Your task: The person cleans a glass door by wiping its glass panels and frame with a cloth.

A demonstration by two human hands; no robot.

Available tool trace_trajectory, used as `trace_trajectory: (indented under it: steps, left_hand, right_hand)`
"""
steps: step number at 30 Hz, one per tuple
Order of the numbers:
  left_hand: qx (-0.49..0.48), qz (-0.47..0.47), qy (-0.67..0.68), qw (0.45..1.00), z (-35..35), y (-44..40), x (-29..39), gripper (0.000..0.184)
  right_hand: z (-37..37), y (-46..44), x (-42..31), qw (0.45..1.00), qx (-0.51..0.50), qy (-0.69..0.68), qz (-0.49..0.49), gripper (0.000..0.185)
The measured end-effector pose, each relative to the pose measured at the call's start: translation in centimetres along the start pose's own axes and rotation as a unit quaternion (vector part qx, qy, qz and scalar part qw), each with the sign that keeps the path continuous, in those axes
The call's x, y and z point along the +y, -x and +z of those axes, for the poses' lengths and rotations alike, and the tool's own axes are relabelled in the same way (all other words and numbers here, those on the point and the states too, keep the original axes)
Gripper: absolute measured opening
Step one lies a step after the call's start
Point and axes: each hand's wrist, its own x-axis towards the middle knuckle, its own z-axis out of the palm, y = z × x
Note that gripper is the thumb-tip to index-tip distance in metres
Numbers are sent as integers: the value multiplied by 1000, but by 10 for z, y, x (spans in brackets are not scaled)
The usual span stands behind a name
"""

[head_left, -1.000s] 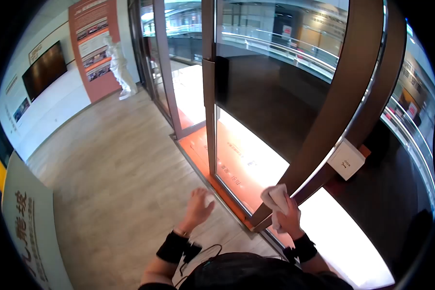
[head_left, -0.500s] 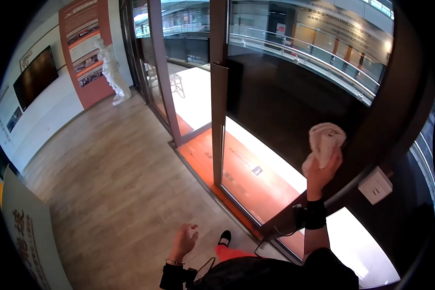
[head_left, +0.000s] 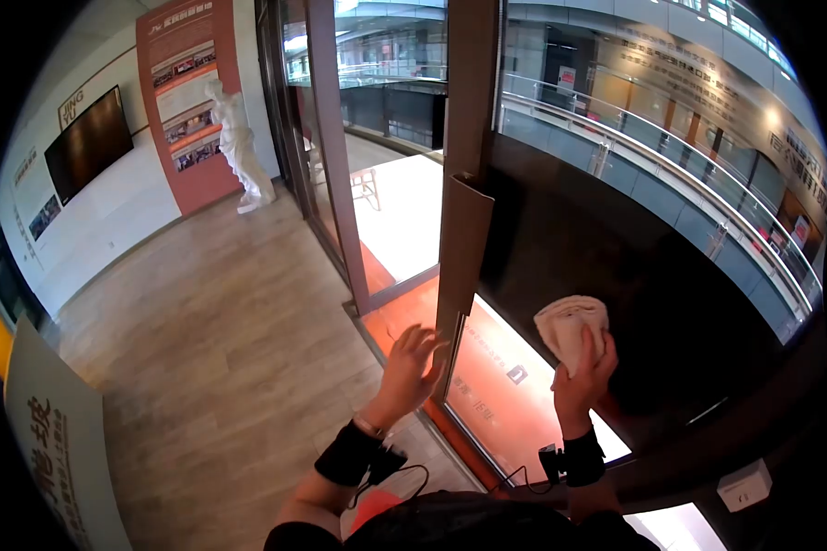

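Observation:
A folded white cloth (head_left: 573, 329) is gripped in my right hand (head_left: 586, 381), in front of the dark glass pane (head_left: 606, 248). Whether the cloth touches the glass, I cannot tell. My left hand (head_left: 412, 369) is raised near the door's brown upright frame (head_left: 469, 220), its fingers apart and holding nothing. Black bands with small devices and cables circle both wrists.
A white box (head_left: 744, 487) is at the lower right. To the left stand a white statue (head_left: 236, 147), a wall screen (head_left: 89, 142) and a sign board (head_left: 55, 432). Wooden flooring (head_left: 220, 321) runs beside the glass door; a railing (head_left: 652, 142) shows beyond it.
My left hand has risen and moved right toward the door frame. My right hand, with the cloth, is lower and slightly left in view. The camera view has shifted too.

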Motion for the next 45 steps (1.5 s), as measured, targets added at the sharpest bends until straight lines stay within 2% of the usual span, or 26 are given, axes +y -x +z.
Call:
trace_trajectory:
  steps: [3,6,8,10,13,16,19,20,21,22,24,28,32,34,36,40,44,45]
  left_hand:
    - [38,80,-26,996,7,-67,-7,41]
    - [74,147,-11,986,6,-134,-9,56]
    - [89,179,0,980,8,-170,-13,60]
    - [98,180,-3,979,15,-194,-21,59]
    - [86,208,-13,974,25,-219,-42,53]
    - [57,246,-17,967,20,-238,-63,46]
    - [82,244,51,965,19,-254,-71,38]
    - [148,254,54,954,23,-260,-78,20]
    - [120,302,8,946,17,-266,-84,11]
    - [153,291,66,942,29,-269,-91,17]
    - [147,296,73,941,26,-271,-90,18]
    - [175,301,107,931,31,-274,-94,18]
    - [198,288,115,930,35,-273,-88,19]
    - [209,288,124,926,37,-272,-88,19]
    - [217,292,128,923,41,-273,-90,19]
    - [228,285,132,922,44,-274,-92,20]
    - [243,302,120,914,43,-275,-92,21]
    - [246,305,123,912,43,-275,-93,21]
  right_hand:
    - [12,-6,-8,999,-30,-1,-17,71]
    - [12,-27,-18,1000,31,-2,0,72]
    - [10,-48,-28,994,106,30,-8,67]
    - [7,-68,-41,986,164,23,1,65]
    - [28,-89,-60,971,220,89,4,65]
    - [73,-93,-73,962,220,163,-16,64]
    - [122,-75,-72,968,170,178,-38,64]
    - [139,-68,-77,969,157,184,-42,64]
    - [150,-63,-86,970,135,197,-43,60]
    - [158,-58,-92,971,111,207,-45,56]
    - [172,-48,-90,981,105,163,-21,57]
    - [140,-88,-107,977,104,180,-54,56]
    - [91,-167,-136,956,256,129,-62,61]
    - [88,-185,-134,950,277,131,-65,62]
    - [96,-170,-130,952,217,197,-84,61]
    - [134,-99,-105,966,147,197,-79,52]
    - [133,-62,-90,980,3,185,-77,51]
    - [126,-74,-91,973,37,207,-92,52]
